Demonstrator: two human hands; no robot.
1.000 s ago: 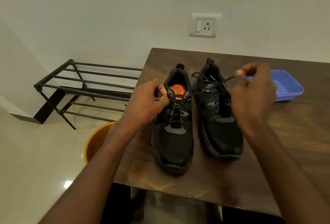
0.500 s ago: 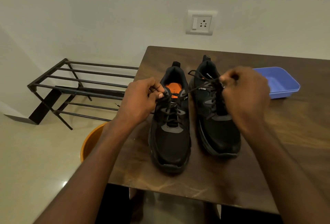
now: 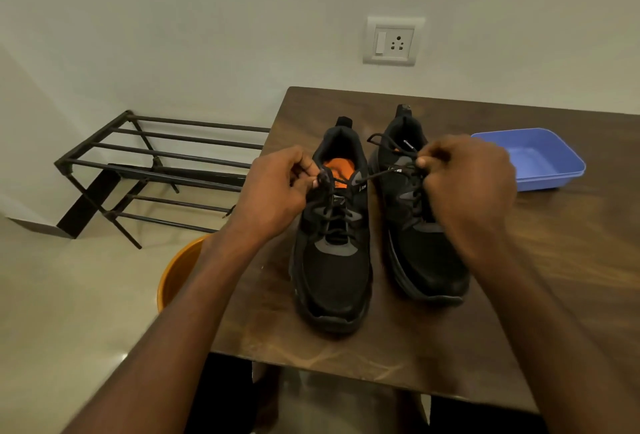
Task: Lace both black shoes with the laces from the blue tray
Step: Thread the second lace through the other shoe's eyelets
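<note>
Wooden table [image 3: 554, 260]: lace [image 3: 377, 174] taut btwn 2 hands' fingers [image 3: 420, 161], above left shoe [image 3: 332, 260].

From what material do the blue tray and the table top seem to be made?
Blue tray: probably plastic, with smooth, evenly coloured walls and rounded moulded corners. Table top: looks like dark wood or a wood-pattern laminate, with brown grain streaks and a slight sheen; which one, I cannot tell.

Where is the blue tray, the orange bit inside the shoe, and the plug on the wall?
blue tray [image 3: 573, 175], head view, right rim.
orange insole [image 3: 341, 170], head view, middle.
wall socket [image 3: 393, 41], head view, plate centre.
</note>
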